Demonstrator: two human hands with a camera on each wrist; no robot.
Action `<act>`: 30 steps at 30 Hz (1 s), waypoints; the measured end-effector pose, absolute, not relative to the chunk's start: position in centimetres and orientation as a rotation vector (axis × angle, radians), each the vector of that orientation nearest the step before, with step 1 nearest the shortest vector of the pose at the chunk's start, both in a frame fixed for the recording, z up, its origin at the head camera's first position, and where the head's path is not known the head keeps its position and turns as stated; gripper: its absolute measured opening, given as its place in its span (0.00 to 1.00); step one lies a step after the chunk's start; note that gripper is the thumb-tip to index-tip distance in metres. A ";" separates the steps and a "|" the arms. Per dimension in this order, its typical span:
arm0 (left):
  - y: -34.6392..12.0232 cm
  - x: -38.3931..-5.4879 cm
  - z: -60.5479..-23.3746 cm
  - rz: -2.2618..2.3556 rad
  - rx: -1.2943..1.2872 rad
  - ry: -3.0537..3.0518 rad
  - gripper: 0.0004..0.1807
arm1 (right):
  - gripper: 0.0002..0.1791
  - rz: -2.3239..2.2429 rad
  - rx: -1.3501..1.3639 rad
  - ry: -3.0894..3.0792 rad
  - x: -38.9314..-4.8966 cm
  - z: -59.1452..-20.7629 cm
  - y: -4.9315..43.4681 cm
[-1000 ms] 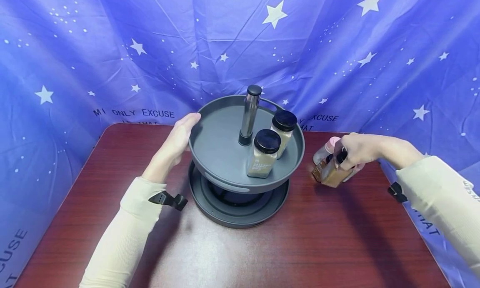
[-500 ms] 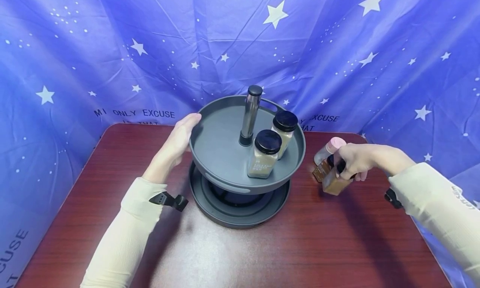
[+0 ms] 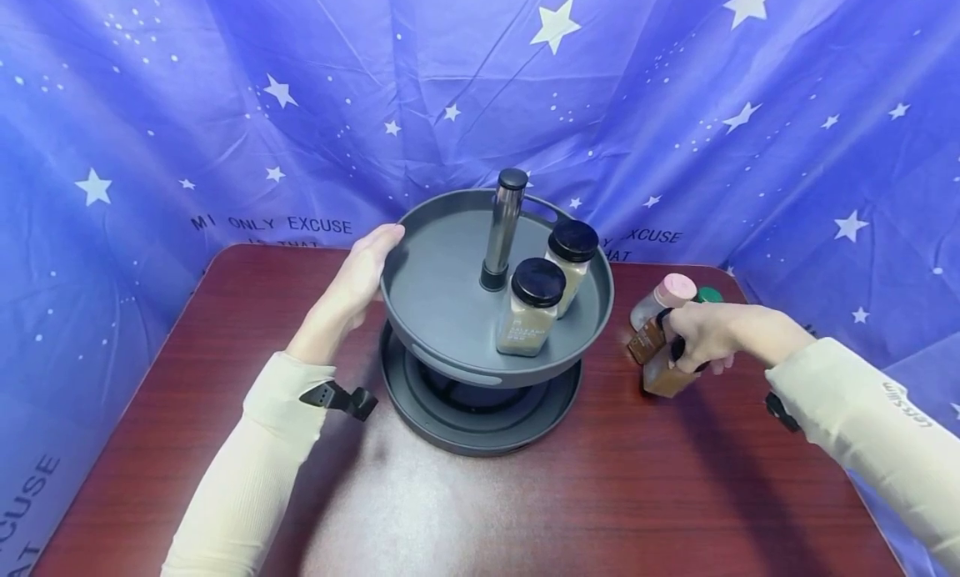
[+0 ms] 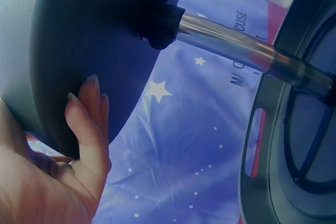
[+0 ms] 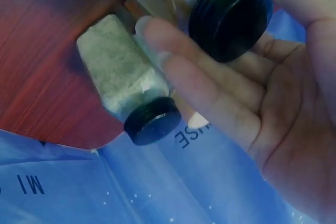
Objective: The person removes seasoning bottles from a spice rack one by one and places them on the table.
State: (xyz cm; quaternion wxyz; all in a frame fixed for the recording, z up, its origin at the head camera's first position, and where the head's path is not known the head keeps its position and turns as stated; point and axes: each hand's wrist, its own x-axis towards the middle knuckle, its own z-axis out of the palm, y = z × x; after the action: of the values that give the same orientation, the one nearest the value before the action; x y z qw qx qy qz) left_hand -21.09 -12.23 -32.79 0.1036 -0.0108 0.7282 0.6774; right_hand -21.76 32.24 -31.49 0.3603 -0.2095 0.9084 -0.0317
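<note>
In the head view my left hand (image 3: 358, 278) grips the left rim of a grey two-tier turntable's upper tray (image 3: 442, 260). The left wrist view shows its fingers (image 4: 89, 124) bent under that tray. Two black-lidded spice jars, a front one (image 3: 525, 323) and a rear one (image 3: 573, 242), stand on the tray, right of the metal post (image 3: 503, 231). Over the table's right side, my right hand (image 3: 712, 331) holds a spice jar with brown contents (image 3: 666, 378) by its black-lidded end. A pale-filled jar (image 5: 118, 61) lies beside its fingers in the right wrist view.
Close to my right hand are a smaller brown jar (image 3: 643, 343), a pink-capped bottle (image 3: 675, 288) and a green-capped container (image 3: 707, 294). Below the upper tray sits the lower tray (image 3: 480, 445). A starry blue curtain (image 3: 420, 85) hangs right behind the table (image 3: 600, 494).
My right hand and the brown-filled jar have shifted toward the near side of the table, uncovering the pink cap and the green cap. The left hand keeps its place on the tray.
</note>
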 end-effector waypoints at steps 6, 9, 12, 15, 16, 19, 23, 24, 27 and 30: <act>-12.2 -21.1 -32.7 1.996 -0.036 2.153 0.26 | 0.11 -0.030 -0.620 2.359 -21.5 -32.1 31.8; -12.2 -21.1 -32.8 1.993 -0.040 2.154 0.25 | 0.10 -0.027 -0.637 2.358 -21.4 -32.5 31.8; -12.2 -21.1 -32.8 1.992 -0.039 2.155 0.25 | 0.10 -0.043 -0.637 2.354 -21.4 -32.9 31.8; -12.2 -21.1 -32.9 1.994 -0.040 2.153 0.25 | 0.09 -0.055 -0.636 2.353 -21.3 -33.1 31.8; -12.2 -21.1 -32.9 1.996 -0.040 2.152 0.25 | 0.09 -0.058 -0.637 2.354 -21.3 -33.2 31.7; -12.3 -21.1 -32.9 2.001 -0.039 2.150 0.26 | 0.09 -0.054 -0.651 2.367 -21.3 -33.4 31.7; -12.3 -21.1 -33.0 2.009 -0.031 2.147 0.26 | 0.10 -0.060 -0.650 2.381 -21.4 -33.5 31.7; -12.3 -21.1 -33.0 2.011 -0.028 2.145 0.26 | 0.11 -0.058 -0.650 2.384 -21.4 -33.5 31.6; -12.3 -21.1 -33.0 2.015 -0.021 2.145 0.26 | 0.11 -0.060 -0.633 2.384 -21.4 -33.5 31.6; -12.2 -21.1 -32.9 2.017 -0.015 2.143 0.26 | 0.11 -0.040 -0.611 2.384 -21.4 -33.5 31.6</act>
State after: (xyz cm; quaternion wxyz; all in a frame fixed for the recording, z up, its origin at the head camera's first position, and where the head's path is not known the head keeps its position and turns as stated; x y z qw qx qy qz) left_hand -21.09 -12.21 -32.95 0.0992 -0.0049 0.7246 0.6820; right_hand -21.40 31.58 -33.51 0.3334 -0.2341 0.9131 -0.0153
